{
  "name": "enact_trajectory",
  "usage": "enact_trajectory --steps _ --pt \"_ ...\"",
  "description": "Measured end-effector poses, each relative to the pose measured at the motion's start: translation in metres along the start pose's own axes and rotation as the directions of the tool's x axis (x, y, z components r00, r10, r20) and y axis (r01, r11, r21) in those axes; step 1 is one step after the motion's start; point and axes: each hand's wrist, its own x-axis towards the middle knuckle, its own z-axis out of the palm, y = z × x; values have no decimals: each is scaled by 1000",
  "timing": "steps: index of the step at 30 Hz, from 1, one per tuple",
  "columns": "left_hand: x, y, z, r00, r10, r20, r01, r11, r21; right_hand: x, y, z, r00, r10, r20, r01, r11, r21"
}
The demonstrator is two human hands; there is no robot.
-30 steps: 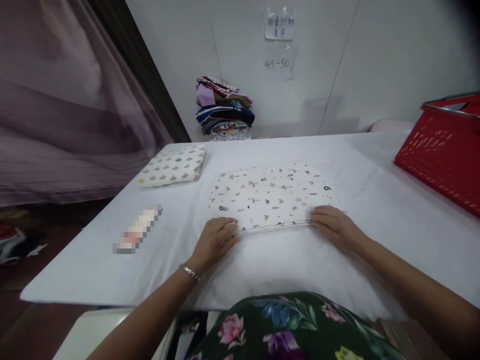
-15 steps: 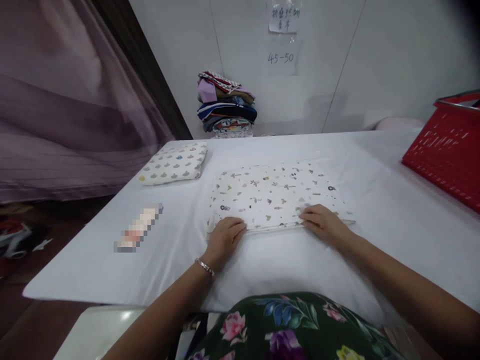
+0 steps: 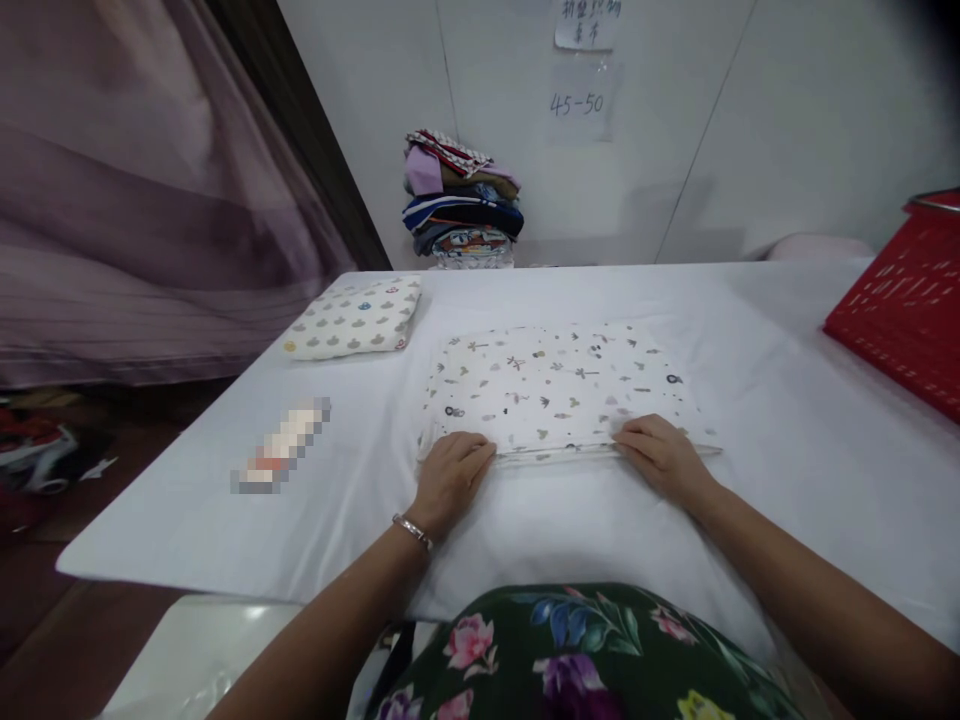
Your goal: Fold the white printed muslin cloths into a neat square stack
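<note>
A folded white cloth (image 3: 551, 385) with small grey and beige prints lies flat on the white-covered table (image 3: 585, 530) in front of me. At its near left corner, my left hand (image 3: 454, 475) has its fingers closed on the front edge. My right hand (image 3: 664, 455) pinches that same edge farther right, thumb and fingers together. Between the hands the layers of the near edge show slightly parted. My fingertips are partly hidden by the backs of the hands.
Another folded cloth (image 3: 356, 318) with grey prints lies at the back left. A blurred-out oblong item (image 3: 283, 447) is nearer. Stacked folded fabrics (image 3: 463, 200) stand by the wall. A red basket (image 3: 904, 300) stands at the right; a pale stool (image 3: 202, 650) is below the table's front edge.
The view has shifted slightly. My right fingers have come down from the cloth's top onto its front edge, and the edge's layers show more between my hands.
</note>
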Motion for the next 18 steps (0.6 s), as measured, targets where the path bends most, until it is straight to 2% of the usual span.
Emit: enact_trajectory --steps 6,10,14,18 --pt "-3 3 1 996 43 72 -44 999 4 -1 0 -3 990 -58 127 65 997 -51" --pt "-6 3 1 995 54 89 -52 998 -23 -3 3 -4 986 -70 149 80 995 -61" --pt "-6 2 2 995 45 83 -44 999 -11 -2 2 -3 995 -19 94 21 1000 -22" --pt "-4 2 3 994 48 98 -46 999 -19 1 1 -1 996 90 22 -91 994 53"
